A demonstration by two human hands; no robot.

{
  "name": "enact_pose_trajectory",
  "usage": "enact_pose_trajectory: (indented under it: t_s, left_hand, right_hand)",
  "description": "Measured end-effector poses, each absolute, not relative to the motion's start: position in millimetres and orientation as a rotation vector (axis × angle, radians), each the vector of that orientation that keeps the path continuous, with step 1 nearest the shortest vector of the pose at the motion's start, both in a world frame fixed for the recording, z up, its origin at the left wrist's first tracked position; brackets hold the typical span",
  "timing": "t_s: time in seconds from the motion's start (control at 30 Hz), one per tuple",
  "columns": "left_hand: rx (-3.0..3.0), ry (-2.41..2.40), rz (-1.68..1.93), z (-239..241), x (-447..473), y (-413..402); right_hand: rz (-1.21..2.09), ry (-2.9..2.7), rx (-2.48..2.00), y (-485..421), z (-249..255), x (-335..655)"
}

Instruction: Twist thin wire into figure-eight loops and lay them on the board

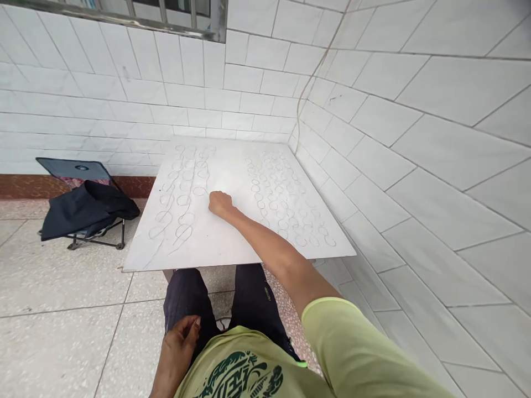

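Note:
A white board (pixel 232 232) lies flat in front of me, reaching into the tiled corner. Columns of pencilled loops (pixel 182 188) cover its left part, and more loops (pixel 286 193) fill its right part. My right hand (pixel 219 203) is stretched out over the middle of the board, fingers curled into a fist that rests on the surface; what it holds, if anything, is hidden. My left hand (pixel 180 342) lies on my left thigh on dark trousers, fingers bent and relaxed, with nothing in it.
A low folding chair (pixel 78 171) with a dark garment (pixel 87 213) draped over it stands on the floor at the left, against the wall. White tiled walls close in behind and to the right. A thin cord (pixel 311 77) hangs in the corner.

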State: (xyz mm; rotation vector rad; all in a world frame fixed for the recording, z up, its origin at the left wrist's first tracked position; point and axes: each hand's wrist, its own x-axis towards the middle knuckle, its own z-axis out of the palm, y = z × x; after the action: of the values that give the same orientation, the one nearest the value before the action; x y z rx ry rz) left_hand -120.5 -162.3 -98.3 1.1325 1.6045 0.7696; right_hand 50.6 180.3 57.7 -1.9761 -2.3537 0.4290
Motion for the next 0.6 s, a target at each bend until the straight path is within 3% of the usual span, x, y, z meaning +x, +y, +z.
enact_pose_trajectory:
  t_s: [0.17, 0.33, 0.47, 0.6]
  left_hand:
    - [1.349, 1.698, 0.871, -74.0, -123.1, -150.3]
    - [1.728, 1.860, 1.164, -6.6, -104.3, -114.2]
    - [2.058, 1.746, 1.360, 34.2, -78.2, -77.7]
    - [2.302, 1.655, 1.287, 41.5, -63.4, -52.6]
  right_hand:
    - [0.338, -2.318, -1.863, 136.2, 64.0, 102.6]
    - [0.336, -2.349, -1.647, 71.8, 72.2, 141.2]
    - [0.434, -2.316, -1.490, 24.2, 76.1, 150.1]
    - [0.613, -2.257, -1.425, -9.7, 75.6, 150.5]
